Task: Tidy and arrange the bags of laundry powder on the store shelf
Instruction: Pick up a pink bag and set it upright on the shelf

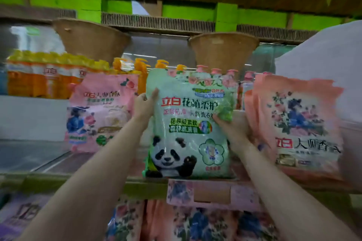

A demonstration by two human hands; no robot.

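Store shelf [64,179] holds the green panda bag [188,123] upright between pink bags [100,111]; left hand [144,103] and right hand [231,125] grip its sides. Judged mid-placement; next, squaring it.

Green wall band [188,12] – two woven baskets [223,51] overhead.

Green panda-printed bag [188,123] between pink floral bags [299,123], orange bottles [39,80] behind.
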